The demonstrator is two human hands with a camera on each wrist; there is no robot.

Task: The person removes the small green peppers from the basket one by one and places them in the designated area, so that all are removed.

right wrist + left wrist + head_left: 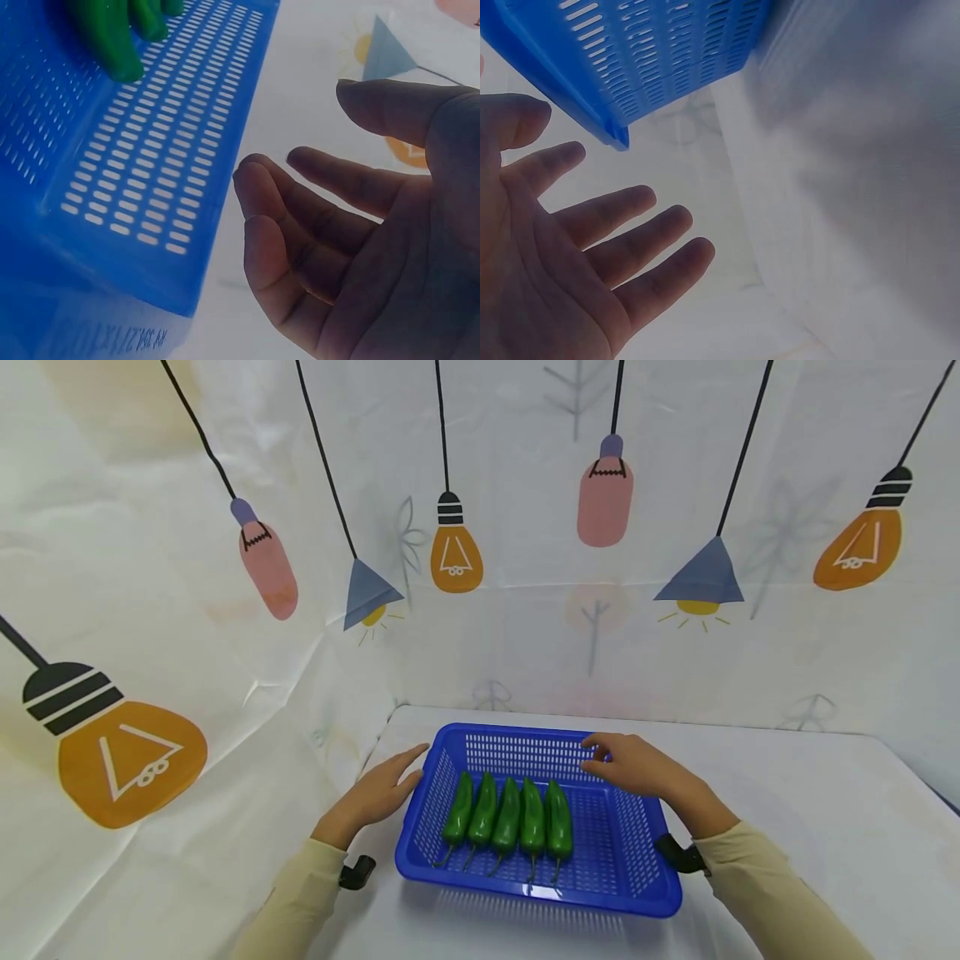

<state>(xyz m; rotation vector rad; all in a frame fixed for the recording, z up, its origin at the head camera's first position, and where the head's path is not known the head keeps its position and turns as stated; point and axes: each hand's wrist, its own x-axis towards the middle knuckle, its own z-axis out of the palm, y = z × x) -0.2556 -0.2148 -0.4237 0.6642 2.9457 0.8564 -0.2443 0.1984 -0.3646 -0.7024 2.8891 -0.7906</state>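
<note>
Several green chili peppers (507,817) lie side by side in a blue plastic basket (600,897), their stems toward the near side. Beside the basket's left rim is my left hand (377,789), fingers spread and straight; in the left wrist view that hand (577,247) holds nothing and stands apart from the basket wall (652,60). My right hand (633,764) hovers over the basket's far right corner. The right wrist view shows its fingers loosely bent with nothing between them, and the pepper tips (112,52) lie off to the side in the basket.
The basket stands on a white table (787,827). A white sheet printed with hanging lamps (456,556) covers the back and left sides. Dark wrist-worn cameras (357,872) sit at both sleeves.
</note>
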